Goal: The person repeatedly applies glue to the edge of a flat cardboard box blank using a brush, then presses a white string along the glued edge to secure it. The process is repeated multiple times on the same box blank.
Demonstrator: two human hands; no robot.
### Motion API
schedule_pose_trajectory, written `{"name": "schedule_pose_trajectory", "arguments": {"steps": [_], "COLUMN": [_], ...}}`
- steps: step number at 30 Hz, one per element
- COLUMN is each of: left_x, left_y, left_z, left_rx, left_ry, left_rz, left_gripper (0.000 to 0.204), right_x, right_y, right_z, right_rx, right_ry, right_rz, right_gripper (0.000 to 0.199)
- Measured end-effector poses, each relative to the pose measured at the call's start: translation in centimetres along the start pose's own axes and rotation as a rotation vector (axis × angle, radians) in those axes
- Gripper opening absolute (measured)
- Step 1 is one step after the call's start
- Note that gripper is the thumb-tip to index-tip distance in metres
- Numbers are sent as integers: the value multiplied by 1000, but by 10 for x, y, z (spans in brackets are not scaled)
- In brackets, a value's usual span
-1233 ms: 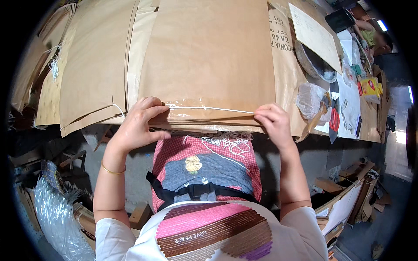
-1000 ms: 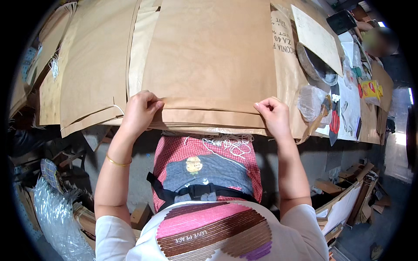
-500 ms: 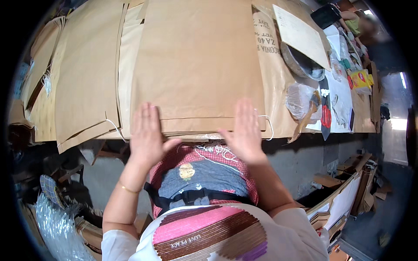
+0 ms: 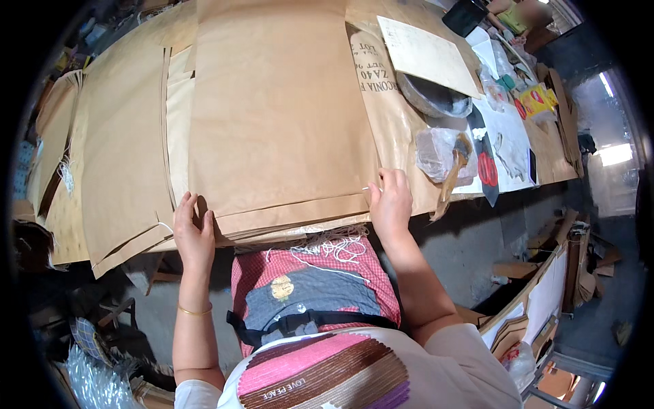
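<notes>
A stack of large brown paper bags [image 4: 279, 129] lies before me, a folded strip along its near edge. My left hand [image 4: 195, 232] is at the stack's near left corner, fingers upright against the side, thumb apart. At the near right corner my right hand [image 4: 392, 204] has its fingers curled in. A short white cord [image 4: 372, 189] shows by its thumb and appears pinched there. White strings [image 4: 334, 247] hang over my lap on a red checked apron [image 4: 381, 273]. Another brown paper stack [image 4: 126, 150] lies to the left, with a white cord at its near corner.
On the right lie a pale board [image 4: 426, 54] over a grey bowl [image 4: 436, 99], a plastic-wrapped bundle [image 4: 439, 153], red-handled scissors [image 4: 486, 169] and a yellow packet [image 4: 537, 101]. Another person [image 4: 511, 17] is at the far right. Cardboard [image 4: 511, 334] leans below the table.
Both hands have moved from lying flat on the stack's near edge to its two near corners. The right fingers have curled by the white cord. The view has shifted and turned slightly.
</notes>
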State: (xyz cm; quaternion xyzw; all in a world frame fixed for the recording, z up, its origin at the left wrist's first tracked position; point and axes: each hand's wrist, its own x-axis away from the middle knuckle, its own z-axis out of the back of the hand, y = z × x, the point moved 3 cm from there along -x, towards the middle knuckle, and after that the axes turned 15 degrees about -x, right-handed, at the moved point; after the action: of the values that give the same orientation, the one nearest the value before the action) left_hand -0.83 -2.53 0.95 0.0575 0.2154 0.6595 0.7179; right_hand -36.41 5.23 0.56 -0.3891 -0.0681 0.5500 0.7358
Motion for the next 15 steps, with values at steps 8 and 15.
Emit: {"name": "schedule_pose_trajectory", "arguments": {"steps": [8, 15], "left_x": [6, 41], "left_y": [-20, -12], "left_z": [12, 56], "left_rx": [301, 137], "left_ry": [3, 143], "left_rz": [243, -167], "left_gripper": [79, 60], "right_x": [-9, 0], "right_y": [3, 13], "right_z": [41, 13], "right_rx": [-1417, -392], "right_ry": [-203, -400], "right_rz": [-592, -305], "right_gripper": [46, 25]}}
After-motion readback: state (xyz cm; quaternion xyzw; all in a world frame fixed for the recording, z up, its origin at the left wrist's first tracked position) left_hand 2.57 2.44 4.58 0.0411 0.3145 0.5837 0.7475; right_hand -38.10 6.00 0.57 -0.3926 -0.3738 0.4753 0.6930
